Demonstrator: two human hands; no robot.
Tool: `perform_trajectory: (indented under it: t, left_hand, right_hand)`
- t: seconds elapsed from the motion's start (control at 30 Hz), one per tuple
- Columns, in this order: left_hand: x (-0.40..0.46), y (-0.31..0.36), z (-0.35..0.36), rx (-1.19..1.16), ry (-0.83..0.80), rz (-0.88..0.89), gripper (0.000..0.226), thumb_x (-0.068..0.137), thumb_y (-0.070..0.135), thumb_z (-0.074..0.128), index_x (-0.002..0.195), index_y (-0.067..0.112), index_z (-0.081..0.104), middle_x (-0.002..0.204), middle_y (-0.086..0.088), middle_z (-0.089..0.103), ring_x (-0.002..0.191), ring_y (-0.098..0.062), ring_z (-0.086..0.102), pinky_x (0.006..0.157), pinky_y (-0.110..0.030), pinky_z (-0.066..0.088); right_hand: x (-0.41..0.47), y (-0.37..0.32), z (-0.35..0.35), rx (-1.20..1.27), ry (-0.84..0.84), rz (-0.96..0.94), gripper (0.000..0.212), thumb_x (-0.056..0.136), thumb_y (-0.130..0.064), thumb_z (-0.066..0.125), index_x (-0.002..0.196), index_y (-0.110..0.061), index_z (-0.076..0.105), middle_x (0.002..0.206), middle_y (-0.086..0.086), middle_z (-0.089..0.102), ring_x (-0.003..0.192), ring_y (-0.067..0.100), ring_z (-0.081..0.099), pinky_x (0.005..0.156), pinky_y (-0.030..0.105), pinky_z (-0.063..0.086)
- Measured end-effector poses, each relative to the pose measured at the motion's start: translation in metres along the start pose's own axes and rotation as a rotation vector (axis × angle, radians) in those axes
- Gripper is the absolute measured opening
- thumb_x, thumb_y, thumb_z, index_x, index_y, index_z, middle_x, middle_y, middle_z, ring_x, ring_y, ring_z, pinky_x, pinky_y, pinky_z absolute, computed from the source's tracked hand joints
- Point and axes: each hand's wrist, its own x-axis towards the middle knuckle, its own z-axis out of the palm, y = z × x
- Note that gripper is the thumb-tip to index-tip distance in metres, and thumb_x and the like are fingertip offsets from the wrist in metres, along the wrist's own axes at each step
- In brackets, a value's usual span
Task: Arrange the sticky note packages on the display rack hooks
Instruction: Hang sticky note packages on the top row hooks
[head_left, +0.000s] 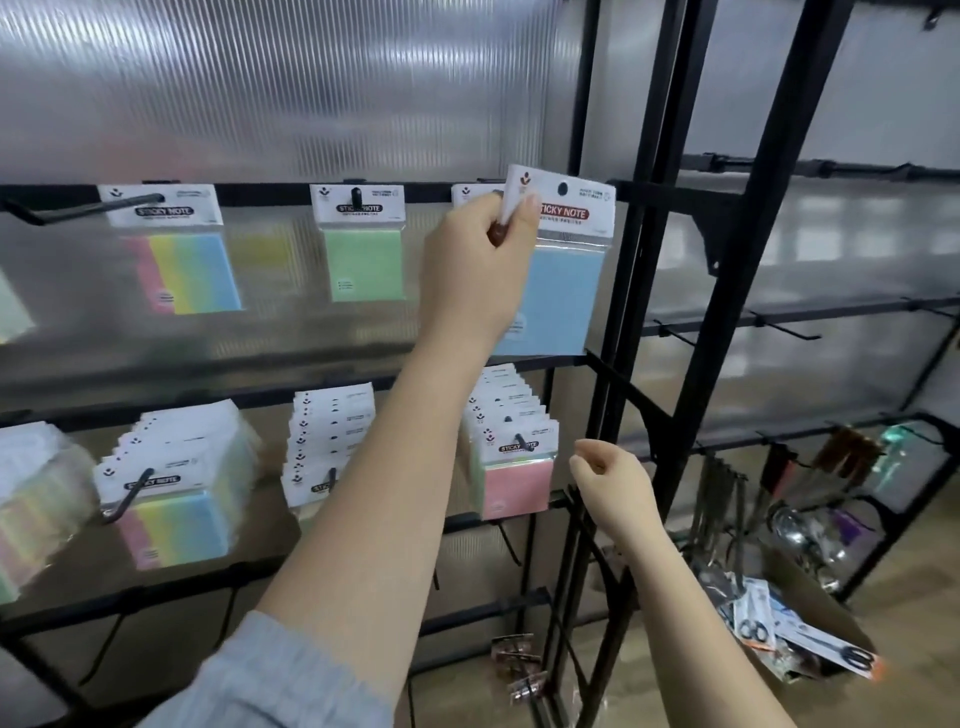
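Fingers (511, 210) of left hand (475, 265) pinch blue pack's (563, 270) header, aligning its hole with the far-right hook; right hand (608, 480) idle, loosely curled, empty.

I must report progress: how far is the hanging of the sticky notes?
Done: lower hooks hold full stacks, like the pink stack. In hand: the left hand pinches a blue package at the top-right hook. Left: upper hooks look sparse; the right hand holds nothing.
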Motion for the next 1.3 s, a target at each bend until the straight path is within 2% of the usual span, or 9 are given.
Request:
perform_trajectory:
  t: [0.13,0.23,0.33,0.53,0.67,0.77,0.9,1.2,1.3]
  left_hand:
    - [0.004,-0.004,0.013,-0.003,0.011,-0.022,0.044,0.095,0.028,0.053,0.070,-0.008,0.053,0.068,-0.024,0.056,0.056,-0.013,0.039,0.051,-0.026,0.027]
    - [0.007,-0.008,0.017,0.010,0.036,-0.042,0.041,0.094,0.024,0.053,0.059,0.004,0.042,0.052,-0.003,0.037,0.048,-0.006,0.027,0.045,-0.021,0.020]
    - [0.010,-0.010,0.020,0.008,0.055,-0.045,0.041,0.093,0.023,0.053,0.060,0.002,0.042,0.053,-0.001,0.033,0.050,-0.009,0.025,0.047,-0.025,0.018]
    - [0.011,-0.009,0.024,0.000,0.123,-0.010,0.044,0.091,0.023,0.056,0.056,0.006,0.036,0.051,0.002,0.028,0.051,-0.011,0.023,0.049,-0.028,0.018]
    - [0.013,-0.011,0.026,0.020,0.155,0.008,0.046,0.090,0.024,0.056,0.053,0.008,0.034,0.051,-0.001,0.031,0.053,-0.014,0.025,0.050,-0.029,0.019]
    - [0.015,-0.017,0.028,0.014,0.143,-0.003,0.046,0.090,0.025,0.055,0.055,0.000,0.039,0.054,-0.013,0.040,0.053,-0.016,0.031,0.049,-0.029,0.022]
    - [0.023,-0.029,0.031,0.026,0.120,-0.044,0.050,0.090,0.025,0.056,0.050,0.018,0.027,0.044,0.007,0.026,0.044,-0.009,0.023,0.044,-0.022,0.016]
    - [0.073,-0.067,0.031,0.312,0.054,-0.240,0.050,0.095,0.034,0.049,0.055,0.015,0.025,0.052,0.000,0.028,0.046,-0.015,0.024,0.040,-0.027,0.018]
    - [0.083,-0.074,0.032,0.432,0.040,-0.314,0.044,0.095,0.040,0.047,0.062,0.010,0.047,0.060,-0.001,0.045,0.056,-0.022,0.042,0.045,-0.027,0.028]
  right_hand:
    - [0.005,0.003,0.001,-0.026,-0.030,-0.003,0.038,0.093,-0.018,0.050,0.130,-0.012,0.057,0.128,0.002,0.061,0.118,0.015,0.054,0.088,0.018,0.036]
    - [0.007,0.002,0.001,-0.039,-0.050,-0.020,0.038,0.093,-0.018,0.051,0.130,-0.012,0.057,0.127,0.001,0.062,0.116,0.014,0.055,0.088,0.018,0.036]
    - [0.010,-0.002,0.000,-0.028,-0.064,-0.038,0.037,0.093,-0.019,0.052,0.130,-0.012,0.057,0.124,0.000,0.062,0.113,0.012,0.056,0.088,0.018,0.037]
    - [0.012,-0.003,0.000,-0.039,-0.134,-0.060,0.033,0.092,-0.019,0.049,0.122,-0.016,0.063,0.111,-0.006,0.067,0.098,0.006,0.058,0.064,0.004,0.035]
    - [0.012,-0.006,0.002,-0.008,-0.156,-0.088,0.027,0.091,-0.018,0.050,0.111,-0.023,0.069,0.102,-0.010,0.070,0.093,0.004,0.061,0.067,0.009,0.042]
    - [0.010,-0.008,0.003,0.023,-0.152,-0.084,0.027,0.091,-0.019,0.051,0.110,-0.023,0.069,0.099,-0.011,0.070,0.093,0.006,0.063,0.080,0.025,0.051]
    - [0.010,-0.009,0.005,0.031,-0.141,-0.077,0.024,0.090,-0.019,0.052,0.108,-0.024,0.067,0.098,-0.009,0.070,0.094,0.011,0.063,0.084,0.035,0.053]
    - [0.015,-0.011,0.011,0.003,-0.139,-0.059,0.024,0.088,-0.015,0.053,0.106,-0.025,0.066,0.099,-0.008,0.070,0.097,0.013,0.063,0.085,0.037,0.053]
    - [0.018,-0.012,0.014,-0.002,-0.151,-0.058,0.027,0.088,-0.015,0.054,0.111,-0.024,0.065,0.097,-0.012,0.068,0.096,0.010,0.063,0.084,0.031,0.052]
